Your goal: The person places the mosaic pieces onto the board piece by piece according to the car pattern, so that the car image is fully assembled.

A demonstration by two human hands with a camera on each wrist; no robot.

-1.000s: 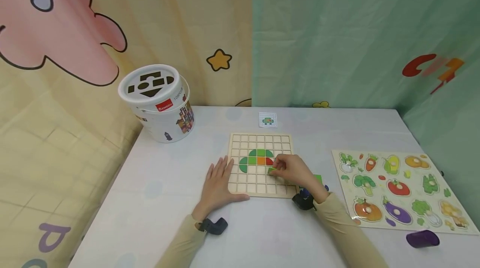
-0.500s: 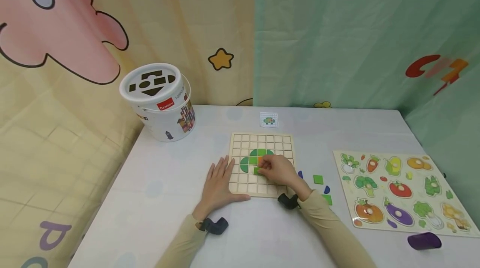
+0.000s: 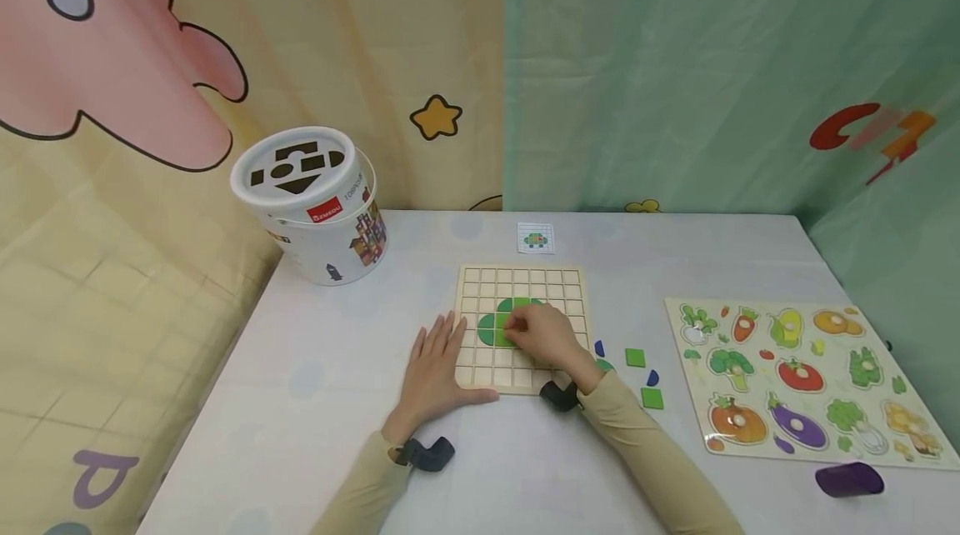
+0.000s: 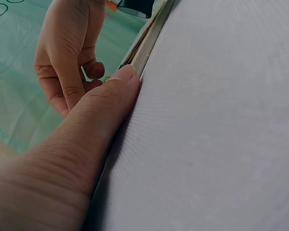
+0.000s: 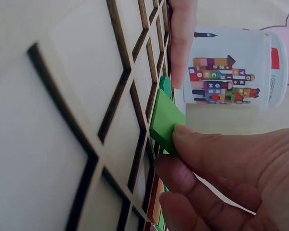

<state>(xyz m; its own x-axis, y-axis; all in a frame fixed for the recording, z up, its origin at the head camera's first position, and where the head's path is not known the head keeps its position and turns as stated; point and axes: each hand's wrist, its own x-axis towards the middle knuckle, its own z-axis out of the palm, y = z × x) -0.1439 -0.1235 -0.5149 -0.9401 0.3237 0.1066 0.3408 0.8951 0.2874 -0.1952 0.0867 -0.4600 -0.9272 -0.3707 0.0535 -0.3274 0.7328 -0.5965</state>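
Note:
A wooden grid board (image 3: 478, 377) lies on the table, with green tiles forming a shape in its middle cells. My left hand (image 3: 431, 368) rests along the board's left side, fingers straight and thumb (image 4: 123, 77) against the near edge. Between thumb and fingertips, my right hand (image 3: 546, 337) pinches a green square tile (image 5: 167, 118). That tile is tilted over the grid, close to a dark green rounded tile (image 3: 486, 332). An orange tile (image 5: 157, 195) shows below the fingers in the right wrist view; the right hand hides part of the shape from the head view.
Loose green squares (image 3: 634, 357) and blue half-rounds (image 3: 653, 378) lie right of the board. A small pattern card (image 3: 536, 239) is behind it. A white bucket (image 3: 330, 256) stands back left; a vegetable puzzle (image 3: 810, 335) and purple cup (image 3: 849, 480) lie right.
My right hand has moved left across the board with the green square tile, from the shape's right side to its left part. The left hand has stayed in place.

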